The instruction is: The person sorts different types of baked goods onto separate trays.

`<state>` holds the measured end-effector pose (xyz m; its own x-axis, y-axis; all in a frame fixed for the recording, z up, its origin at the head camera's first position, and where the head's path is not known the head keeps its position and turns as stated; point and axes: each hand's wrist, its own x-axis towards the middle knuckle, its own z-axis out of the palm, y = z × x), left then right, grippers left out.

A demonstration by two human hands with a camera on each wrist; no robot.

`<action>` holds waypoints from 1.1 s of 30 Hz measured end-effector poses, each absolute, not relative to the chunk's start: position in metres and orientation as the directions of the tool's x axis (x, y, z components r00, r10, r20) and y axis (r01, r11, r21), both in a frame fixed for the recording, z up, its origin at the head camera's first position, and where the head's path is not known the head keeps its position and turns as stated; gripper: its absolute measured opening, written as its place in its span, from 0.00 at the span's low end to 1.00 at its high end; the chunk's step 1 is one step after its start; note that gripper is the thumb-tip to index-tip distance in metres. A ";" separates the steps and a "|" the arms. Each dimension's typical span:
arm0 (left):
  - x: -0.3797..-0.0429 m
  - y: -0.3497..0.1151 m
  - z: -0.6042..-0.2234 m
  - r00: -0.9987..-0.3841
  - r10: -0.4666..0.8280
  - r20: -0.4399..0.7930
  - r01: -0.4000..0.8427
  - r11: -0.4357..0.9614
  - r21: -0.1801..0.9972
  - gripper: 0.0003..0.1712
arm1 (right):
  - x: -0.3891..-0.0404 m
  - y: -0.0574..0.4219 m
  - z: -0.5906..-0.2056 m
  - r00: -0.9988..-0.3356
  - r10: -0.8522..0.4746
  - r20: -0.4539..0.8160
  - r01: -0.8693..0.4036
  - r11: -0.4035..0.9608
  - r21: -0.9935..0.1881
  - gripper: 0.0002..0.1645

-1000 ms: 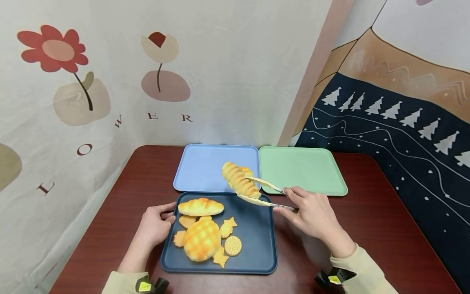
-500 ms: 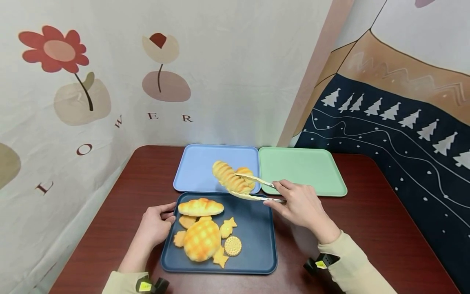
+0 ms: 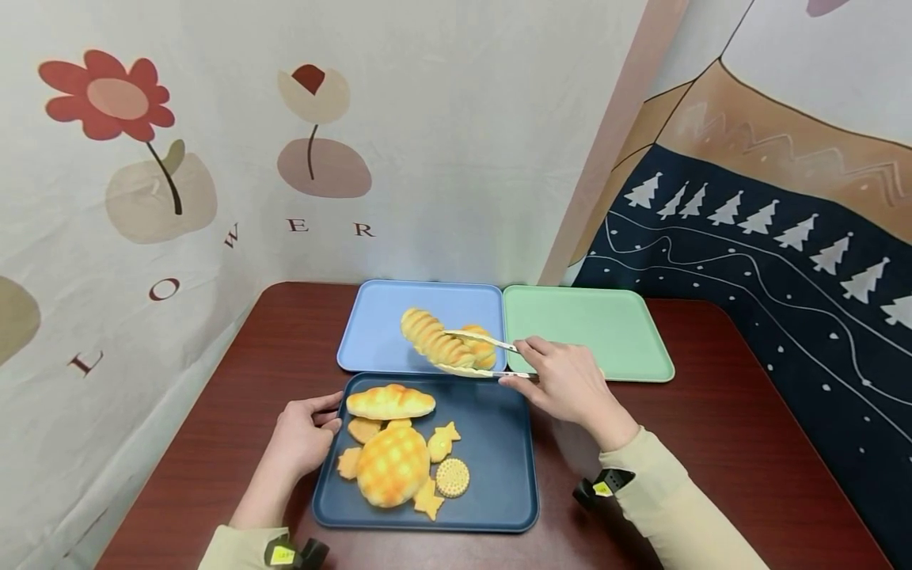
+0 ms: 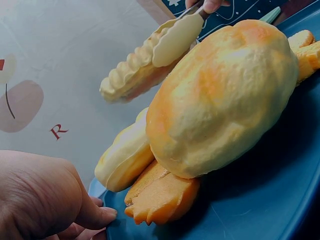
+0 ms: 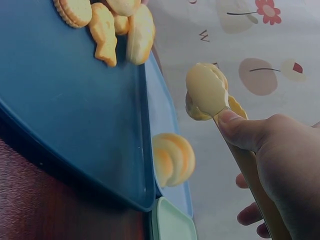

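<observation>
My right hand (image 3: 563, 381) grips a pair of tongs (image 3: 484, 372) with cream-coloured tips, thumb on one arm in the right wrist view. Between the tips is a long ridged bread roll (image 3: 431, 334), held over the light blue tray (image 3: 378, 317). A rounder twisted bread (image 5: 172, 159) lies on that tray, partly behind the tongs in the head view. My left hand (image 3: 302, 431) pinches the left rim of the dark blue tray (image 3: 499, 475). On this tray lie a long bread (image 3: 390, 402), a round checkered bun (image 3: 392, 467), a round biscuit (image 3: 452, 477) and several fish-shaped biscuits (image 3: 439, 443).
A light green tray (image 3: 584, 332) stands at the back right, beside the light blue one. All three trays are on a dark red-brown wooden table (image 3: 712, 443). Behind it hangs a pale flower-printed cloth (image 3: 456, 158), with a navy tree-printed cloth (image 3: 748, 261) at the right.
My right hand has moved left and slightly away from me, carrying the ridged roll in the tongs further over the light blue tray. The left hand has stayed at the dark tray's rim.
</observation>
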<state>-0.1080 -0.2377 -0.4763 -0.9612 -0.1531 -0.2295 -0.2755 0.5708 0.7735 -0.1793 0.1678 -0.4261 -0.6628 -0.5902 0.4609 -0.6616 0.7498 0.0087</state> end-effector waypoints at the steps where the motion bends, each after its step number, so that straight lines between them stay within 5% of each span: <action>1: -0.108 -0.238 -0.476 -0.961 -0.153 -0.229 -0.275 0.570 0.774 0.29 | -0.181 0.166 -0.426 -0.659 -0.594 0.461 -0.665 0.747 0.011 0.34; 33: -0.108 -0.238 -0.477 -0.962 -0.160 -0.222 -0.273 0.585 0.764 0.29 | -0.222 0.114 -0.437 -0.615 -0.685 0.390 -0.694 0.705 0.144 0.35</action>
<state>-0.1083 -0.2378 -0.4772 -0.9619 -0.1599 -0.2216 -0.2732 0.5850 0.7636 -0.2223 0.1140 -0.4369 -0.6151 -0.6850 0.3904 -0.6940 0.7053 0.1442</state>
